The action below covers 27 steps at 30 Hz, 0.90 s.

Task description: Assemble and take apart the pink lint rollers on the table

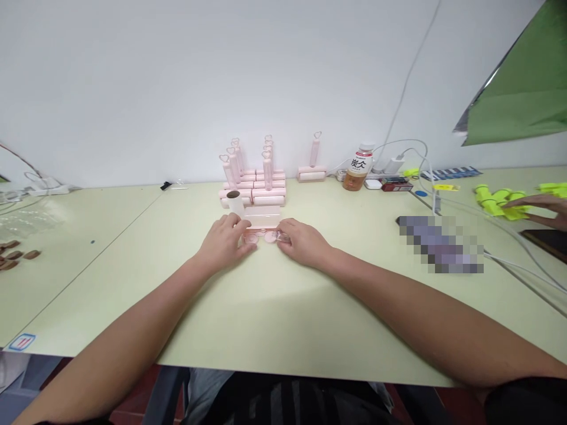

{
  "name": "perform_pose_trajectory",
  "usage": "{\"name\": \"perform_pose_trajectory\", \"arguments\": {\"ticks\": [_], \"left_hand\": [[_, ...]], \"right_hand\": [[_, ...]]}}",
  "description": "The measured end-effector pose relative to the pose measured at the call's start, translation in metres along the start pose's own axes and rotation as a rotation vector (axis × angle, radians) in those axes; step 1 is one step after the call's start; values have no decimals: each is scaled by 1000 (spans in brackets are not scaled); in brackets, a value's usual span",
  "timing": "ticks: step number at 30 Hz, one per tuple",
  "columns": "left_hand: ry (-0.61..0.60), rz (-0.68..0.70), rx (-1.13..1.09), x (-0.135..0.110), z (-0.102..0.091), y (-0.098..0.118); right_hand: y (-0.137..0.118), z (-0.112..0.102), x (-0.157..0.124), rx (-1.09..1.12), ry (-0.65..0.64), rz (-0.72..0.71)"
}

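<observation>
At the middle of the table, my left hand (227, 239) has its thumb and fingers curled around the left edge of a pink round cap (251, 238). A second pink round cap (270, 236) lies just right of it. My right hand (305, 243) closes on a small see-through pinkish piece (282, 236), mostly hidden by the fingers. Right beyond both hands lies an open, pale pink lint roller cover (263, 218). A white paper roll (235, 203) with a brown core stands upright at its left end, behind my left fingers.
Several pink lint rollers (269, 195) with heart-ended handles stand by the wall; another (312, 172) stands apart. Rightward are a drink bottle (358, 168), cables, a blurred flat object (438, 245) and yellow-green pieces (500, 202) near another person's hand (543, 206). Brown pieces (13, 255) lie far left.
</observation>
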<state>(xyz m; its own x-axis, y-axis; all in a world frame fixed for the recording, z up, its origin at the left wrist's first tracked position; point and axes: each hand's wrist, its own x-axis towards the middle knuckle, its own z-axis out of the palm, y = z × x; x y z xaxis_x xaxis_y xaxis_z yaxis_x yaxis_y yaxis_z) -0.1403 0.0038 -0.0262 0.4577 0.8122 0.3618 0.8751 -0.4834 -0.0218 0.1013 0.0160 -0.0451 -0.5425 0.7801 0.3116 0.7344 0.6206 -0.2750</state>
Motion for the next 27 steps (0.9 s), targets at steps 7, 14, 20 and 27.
{"name": "perform_pose_trajectory", "arguments": {"ticks": [7, 14, 20, 27], "left_hand": [[-83, -74, -62, 6, 14, -2], [58, -34, -125, 8, 11, 10], [6, 33, -461, 4, -11, 56], [195, -198, -860, 2, -11, 32]], "right_hand": [[0, 2, 1, -9, -2, -4], [-2, -3, 0, -36, 29, 24], [-22, -17, -7, -34, 71, -25], [-17, -40, -6, 307, 15, 18]]}}
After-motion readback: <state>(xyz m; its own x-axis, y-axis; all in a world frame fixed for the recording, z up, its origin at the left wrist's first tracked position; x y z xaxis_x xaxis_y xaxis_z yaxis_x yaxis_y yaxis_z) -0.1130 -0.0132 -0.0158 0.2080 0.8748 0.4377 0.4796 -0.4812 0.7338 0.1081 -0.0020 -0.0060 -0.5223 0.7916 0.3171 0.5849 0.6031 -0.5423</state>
